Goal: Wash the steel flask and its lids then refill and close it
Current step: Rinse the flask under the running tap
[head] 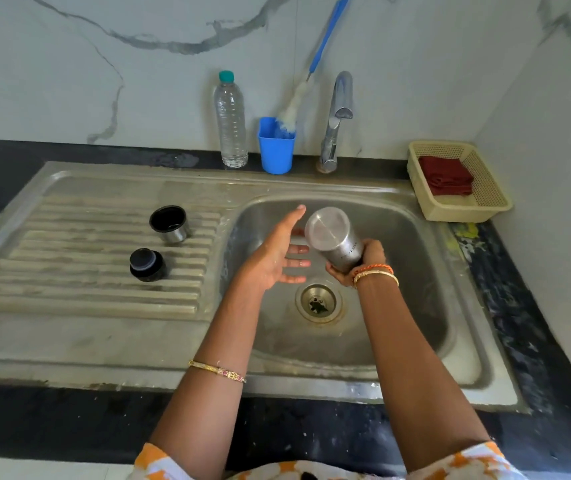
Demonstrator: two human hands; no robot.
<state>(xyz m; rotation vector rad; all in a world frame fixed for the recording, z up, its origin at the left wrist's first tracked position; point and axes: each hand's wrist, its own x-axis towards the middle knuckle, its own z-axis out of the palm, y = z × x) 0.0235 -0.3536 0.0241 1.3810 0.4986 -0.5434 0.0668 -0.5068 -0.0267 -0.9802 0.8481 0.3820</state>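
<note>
Landmark: the sink basin (426, 271), sunk into the steel unit on a black counter.
Drainboard (69, 258): ribbed, left of the basin, carrying both lids.
Stopper lid (147, 265): black, on the drainboard well left of the basin, on the nearer ribs.
Cup lid (169, 224): steel outside and dark inside, mouth up, left of the basin, just behind the stopper lid and apart from it.
Water bottle (230, 121): clear plastic with a teal cap, upright on the counter behind the basin's left corner.
Blue cup (276, 148): behind the basin, just right of the bottle, holding a bottle brush (292, 109) whose blue handle leans on the wall.
Left hand (277, 252): over the basin, fingers spread, palm facing the flask, holding nothing.
Steel flask (334, 239): over the basin, above the drain (318, 303), tilted with its flat base toward the camera; its mouth is hidden.
Right hand (360, 259): fingers wrapped tightly round the flask's lower end.
Tap (336, 119): behind the basin, no stream visible.
Basket (485, 202): cream plastic, beyond the basin's right corner, holding a folded red cloth (445, 174).
</note>
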